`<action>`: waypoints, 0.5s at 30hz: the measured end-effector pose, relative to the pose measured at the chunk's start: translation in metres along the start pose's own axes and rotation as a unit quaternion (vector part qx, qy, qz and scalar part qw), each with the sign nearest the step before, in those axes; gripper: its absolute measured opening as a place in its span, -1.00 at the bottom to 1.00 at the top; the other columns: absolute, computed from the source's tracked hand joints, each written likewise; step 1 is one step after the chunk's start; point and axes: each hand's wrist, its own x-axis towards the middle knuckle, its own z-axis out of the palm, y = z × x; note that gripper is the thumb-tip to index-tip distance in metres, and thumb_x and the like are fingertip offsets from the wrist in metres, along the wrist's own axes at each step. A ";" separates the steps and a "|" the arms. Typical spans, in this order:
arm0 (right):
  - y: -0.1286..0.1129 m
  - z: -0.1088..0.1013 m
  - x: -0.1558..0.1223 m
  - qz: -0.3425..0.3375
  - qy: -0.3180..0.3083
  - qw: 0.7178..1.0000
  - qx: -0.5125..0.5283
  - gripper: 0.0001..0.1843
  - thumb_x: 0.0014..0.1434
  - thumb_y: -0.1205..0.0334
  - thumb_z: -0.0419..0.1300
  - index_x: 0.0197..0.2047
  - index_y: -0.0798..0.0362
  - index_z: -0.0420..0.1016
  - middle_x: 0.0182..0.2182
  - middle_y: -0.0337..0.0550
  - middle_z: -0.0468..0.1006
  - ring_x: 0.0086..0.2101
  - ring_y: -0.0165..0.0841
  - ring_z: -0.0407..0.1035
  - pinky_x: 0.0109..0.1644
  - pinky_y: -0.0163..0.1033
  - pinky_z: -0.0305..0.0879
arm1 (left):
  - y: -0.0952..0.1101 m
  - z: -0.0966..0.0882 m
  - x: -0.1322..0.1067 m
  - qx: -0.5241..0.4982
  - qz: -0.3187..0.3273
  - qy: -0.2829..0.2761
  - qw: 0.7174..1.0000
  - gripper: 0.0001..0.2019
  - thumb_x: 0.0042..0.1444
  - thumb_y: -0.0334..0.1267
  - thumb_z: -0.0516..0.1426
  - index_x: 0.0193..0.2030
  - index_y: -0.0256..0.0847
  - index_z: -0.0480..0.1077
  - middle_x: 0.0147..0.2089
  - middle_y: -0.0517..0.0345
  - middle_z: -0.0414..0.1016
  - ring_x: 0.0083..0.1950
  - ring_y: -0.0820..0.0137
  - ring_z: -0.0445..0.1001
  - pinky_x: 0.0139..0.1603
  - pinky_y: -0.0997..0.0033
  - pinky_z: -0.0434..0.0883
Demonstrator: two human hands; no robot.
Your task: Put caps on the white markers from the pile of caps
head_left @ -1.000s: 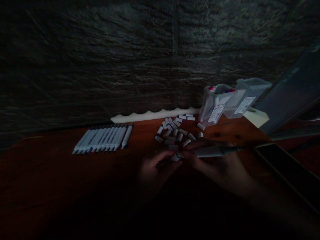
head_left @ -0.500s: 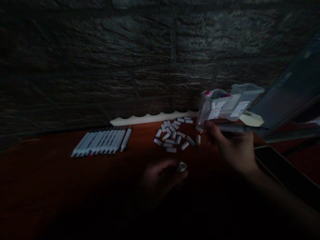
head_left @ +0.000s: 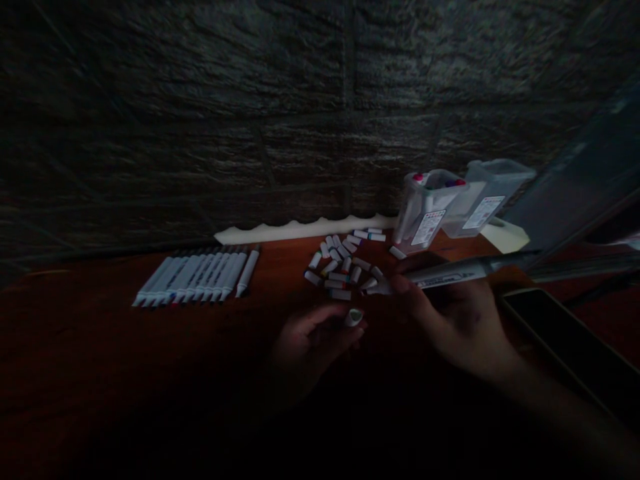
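Pinched in my left hand (head_left: 317, 337) is a small white marker cap (head_left: 354, 318), its open end facing up and to the right. My right hand (head_left: 457, 317) grips a white marker (head_left: 445, 272) lengthwise; one end points left toward the cap, while the dark end reaches right. A gap separates marker and cap. Beyond my hands, several loose marker caps (head_left: 340, 285) with coloured ends lie scattered on the brown table (head_left: 280, 280). To the left, several white markers (head_left: 195, 277) without caps on their near ends lie side by side in a row.
Two clear plastic cases (head_left: 429, 213) stand at the back right, the nearer one with coloured items inside. A pale wavy-edged strip (head_left: 300, 230) runs along the brick wall (head_left: 300, 133). A dark phone-like slab (head_left: 565, 340) lies at the right edge.
My right hand has brought the marker lower and to the left, nearer the cap. My left hand stays pinched on the cap. The view has shifted slightly.
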 end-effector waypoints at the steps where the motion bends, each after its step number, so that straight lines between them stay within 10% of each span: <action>1: -0.001 0.000 -0.001 -0.019 -0.012 1.000 -0.009 -0.95 0.19 0.28 0.22 -0.27 0.03 0.52 -0.33 -0.18 0.60 -0.34 -0.40 0.49 -0.29 -0.33 0.46 | 0.001 0.000 0.000 -0.002 -0.002 0.000 1.000 -0.80 0.11 -0.16 0.20 -0.18 -0.20 0.51 -0.34 0.13 0.57 -0.38 0.45 0.49 -0.40 0.52 0.44; 15: 0.001 0.003 -0.005 -0.128 -0.138 0.978 -0.092 -0.92 0.20 0.33 0.19 -0.24 0.03 0.51 -0.26 -0.19 0.63 -0.24 -0.37 0.53 -0.16 -0.31 0.45 | 0.001 -0.001 0.000 0.013 -0.006 0.002 1.000 -0.80 0.10 -0.18 0.21 -0.16 -0.18 0.52 -0.42 0.21 0.53 -0.43 0.48 0.46 -0.42 0.54 0.39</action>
